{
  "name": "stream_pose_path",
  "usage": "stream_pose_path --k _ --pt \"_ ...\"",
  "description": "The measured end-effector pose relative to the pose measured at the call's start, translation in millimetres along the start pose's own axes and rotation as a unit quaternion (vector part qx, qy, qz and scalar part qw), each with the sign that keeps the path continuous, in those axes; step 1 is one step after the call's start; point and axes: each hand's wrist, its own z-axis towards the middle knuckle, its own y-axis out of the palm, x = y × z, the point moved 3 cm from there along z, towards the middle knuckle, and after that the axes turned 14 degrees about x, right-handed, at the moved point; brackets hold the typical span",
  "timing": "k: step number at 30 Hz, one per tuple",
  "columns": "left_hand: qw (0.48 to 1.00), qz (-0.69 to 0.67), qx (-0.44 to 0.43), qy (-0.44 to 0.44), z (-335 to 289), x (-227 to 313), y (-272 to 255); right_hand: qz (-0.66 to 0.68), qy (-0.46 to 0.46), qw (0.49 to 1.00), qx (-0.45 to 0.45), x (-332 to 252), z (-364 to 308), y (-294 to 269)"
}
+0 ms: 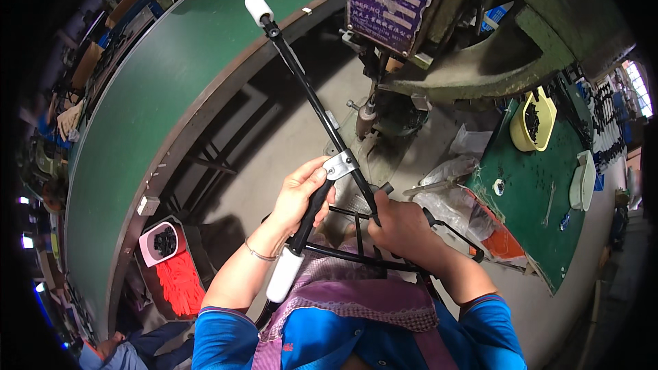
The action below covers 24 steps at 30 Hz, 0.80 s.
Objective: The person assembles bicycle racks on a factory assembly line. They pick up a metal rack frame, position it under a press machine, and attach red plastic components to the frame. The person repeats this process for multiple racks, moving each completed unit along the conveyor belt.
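Near machine point(466, 85), our left hand point(299, 193) is clasping short tube point(300, 236), right hand point(403, 224) long tube point(310, 92) (bracket point(338, 166) joining), likely aligning; next move needing steadiness.

hands point(299, 194): both gripping black tube frame point(312, 95) | silver bracket point(338, 165): at tube joint | green table point(137, 116): left

The premises are identified as a factory workshop. This is shown by a heavy green cast-metal machine point(558, 24), to which a printed plate point(392, 7) is fixed, and by a long green-topped bench point(130, 120). On a second green worktable point(524, 209), a wrench point(550, 204) is laid out and small black parts point(533, 118) are held in a yellow tub point(521, 134). Cluttered materials point(127, 17) are seen beyond the bench.
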Motion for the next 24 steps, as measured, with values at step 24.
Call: stream_pose_path --k 24 --pt "0.990 0.086 -0.100 -0.049 102 77 56 -0.020 0.168 0.985 -0.039 19 84 -49"
